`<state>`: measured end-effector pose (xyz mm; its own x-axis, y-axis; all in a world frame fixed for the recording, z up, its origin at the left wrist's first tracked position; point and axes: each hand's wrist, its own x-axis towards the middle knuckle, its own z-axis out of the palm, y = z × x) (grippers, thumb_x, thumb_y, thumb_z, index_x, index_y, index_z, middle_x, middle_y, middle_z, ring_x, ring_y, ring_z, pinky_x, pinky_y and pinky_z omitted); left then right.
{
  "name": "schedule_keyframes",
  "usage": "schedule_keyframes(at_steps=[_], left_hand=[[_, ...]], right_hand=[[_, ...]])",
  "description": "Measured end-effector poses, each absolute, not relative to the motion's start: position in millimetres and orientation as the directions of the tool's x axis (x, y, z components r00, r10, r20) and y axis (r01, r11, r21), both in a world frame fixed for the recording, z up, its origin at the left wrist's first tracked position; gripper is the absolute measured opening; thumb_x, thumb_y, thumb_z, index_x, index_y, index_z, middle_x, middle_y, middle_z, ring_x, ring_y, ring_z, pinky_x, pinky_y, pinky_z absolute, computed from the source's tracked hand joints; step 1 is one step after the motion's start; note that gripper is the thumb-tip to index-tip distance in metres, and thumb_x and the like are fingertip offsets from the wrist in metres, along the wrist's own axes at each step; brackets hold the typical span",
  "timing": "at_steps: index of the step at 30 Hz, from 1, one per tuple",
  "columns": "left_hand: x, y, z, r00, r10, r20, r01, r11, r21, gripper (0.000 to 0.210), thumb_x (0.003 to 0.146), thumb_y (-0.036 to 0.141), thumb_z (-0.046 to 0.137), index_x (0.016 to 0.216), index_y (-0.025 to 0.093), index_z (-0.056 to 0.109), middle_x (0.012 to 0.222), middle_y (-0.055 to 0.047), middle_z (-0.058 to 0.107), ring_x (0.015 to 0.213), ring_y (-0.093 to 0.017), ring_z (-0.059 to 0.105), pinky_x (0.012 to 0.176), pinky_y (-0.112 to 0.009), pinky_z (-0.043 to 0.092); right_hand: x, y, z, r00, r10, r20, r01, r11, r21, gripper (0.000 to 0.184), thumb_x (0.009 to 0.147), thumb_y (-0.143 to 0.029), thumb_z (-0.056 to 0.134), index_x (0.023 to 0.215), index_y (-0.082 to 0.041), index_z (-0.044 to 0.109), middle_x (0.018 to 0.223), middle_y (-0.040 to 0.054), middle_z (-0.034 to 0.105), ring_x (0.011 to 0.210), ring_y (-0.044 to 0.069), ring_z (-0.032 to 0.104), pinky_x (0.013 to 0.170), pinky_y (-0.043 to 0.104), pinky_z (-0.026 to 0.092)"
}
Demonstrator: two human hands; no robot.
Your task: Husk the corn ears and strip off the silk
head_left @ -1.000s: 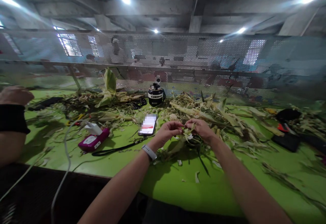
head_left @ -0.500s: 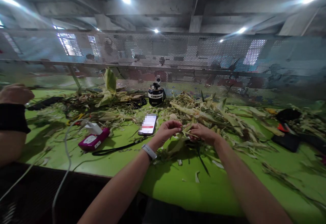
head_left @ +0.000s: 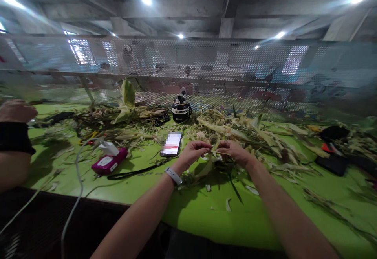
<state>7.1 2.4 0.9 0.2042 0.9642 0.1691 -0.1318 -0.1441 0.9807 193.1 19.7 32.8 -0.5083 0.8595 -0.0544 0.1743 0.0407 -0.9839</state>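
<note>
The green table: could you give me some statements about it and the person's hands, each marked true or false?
1. The left hand and right hand pinch a pale leafy strip. True.
2. The pale wristband is on the right arm. False: the wristband is on the left arm.
3. The phone lies between the purple box and the left hand. True.
4. The dark bottle lies on its side. False: the dark bottle stands upright.

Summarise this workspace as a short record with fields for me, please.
Left hand: pinching husk strip; pale wristband on wrist
Right hand: pinching the same strip
Table: green, strewn with husks
Beyond hands: black bottle marked ENERGY
Left of hands: lit phone, purple box, white plug
Far left: another person's hand, black cuff
Backdrop: perforated screen
</note>
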Motion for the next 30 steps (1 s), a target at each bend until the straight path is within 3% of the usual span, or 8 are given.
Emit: schedule_keyframes(at_steps=[8, 13, 17, 22, 26, 30], left_hand=[[8, 2, 1, 0.197, 0.971, 0.134, -0.136, -0.108, 0.985, 0.025, 0.056, 0.033, 0.077, 0.072, 0.015, 0.075, 0.066, -0.004, 0.069, 0.060, -0.011, 0.054, 0.058, -0.023, 0.042], [9, 2, 0, 0.192, 0.971, 0.139, -0.056, -0.131, 0.990, 0.027, 0.054, 0.036, 0.080, 0.068, 0.014, 0.074, 0.059, -0.002, 0.066, 0.054, -0.010, 0.051, 0.055, -0.023, 0.041], [11, 3, -4, 0.193, 0.953, 0.233, 0.091, -0.254, 0.963, 0.030, 0.057, 0.041, 0.079, 0.066, 0.013, 0.072, 0.059, -0.003, 0.066, 0.054, -0.011, 0.052, 0.054, -0.023, 0.040], [11, 3, -5, 0.179, 0.896, 0.406, 0.313, -0.443, 0.840, 0.029, 0.065, 0.044, 0.074, 0.062, 0.015, 0.071, 0.061, -0.003, 0.066, 0.057, -0.013, 0.054, 0.055, -0.024, 0.039], [10, 3, -5, 0.174, 0.868, 0.465, 0.387, -0.494, 0.778, 0.027, 0.069, 0.041, 0.071, 0.060, 0.016, 0.070, 0.057, -0.003, 0.064, 0.055, -0.013, 0.051, 0.053, -0.023, 0.036], [9, 1, -4, 0.172, 0.858, 0.483, 0.417, -0.508, 0.754, 0.026, 0.070, 0.042, 0.071, 0.060, 0.017, 0.070, 0.056, -0.002, 0.063, 0.055, -0.013, 0.051, 0.053, -0.024, 0.035]], right_hand=[[194, 21, 32, -0.436, 0.899, -0.031, 0.155, 0.041, -0.987, 0.027, 0.058, -0.032, 0.071, 0.070, -0.017, 0.053, 0.049, -0.0102, 0.044, 0.042, 0.004, 0.034, 0.043, 0.020, 0.022], [190, 19, 37, -0.451, 0.892, -0.028, 0.214, 0.078, -0.974, 0.030, 0.059, -0.038, 0.072, 0.071, -0.017, 0.054, 0.053, -0.0067, 0.055, 0.038, 0.004, 0.032, 0.039, 0.020, 0.020], [187, 16, 40, -0.425, 0.904, -0.035, 0.261, 0.086, -0.962, 0.032, 0.056, -0.040, 0.074, 0.067, -0.015, 0.056, 0.048, -0.0073, 0.050, 0.040, 0.004, 0.032, 0.040, 0.020, 0.019], [187, 10, 42, -0.489, 0.863, -0.126, 0.285, 0.022, -0.958, 0.028, 0.059, -0.038, 0.072, 0.063, -0.016, 0.055, 0.043, -0.0097, 0.041, 0.039, 0.003, 0.027, 0.041, 0.020, 0.015], [193, 11, 40, -0.586, 0.787, -0.191, 0.226, -0.067, -0.972, 0.025, 0.062, -0.033, 0.070, 0.058, -0.016, 0.051, 0.041, -0.0104, 0.037, 0.038, 0.003, 0.024, 0.039, 0.019, 0.015], [202, 8, 46, -0.673, 0.715, -0.188, 0.155, -0.112, -0.982, 0.021, 0.066, -0.034, 0.066, 0.064, -0.014, 0.060, 0.035, -0.0112, 0.032, 0.033, 0.002, 0.019, 0.036, 0.018, 0.014]])
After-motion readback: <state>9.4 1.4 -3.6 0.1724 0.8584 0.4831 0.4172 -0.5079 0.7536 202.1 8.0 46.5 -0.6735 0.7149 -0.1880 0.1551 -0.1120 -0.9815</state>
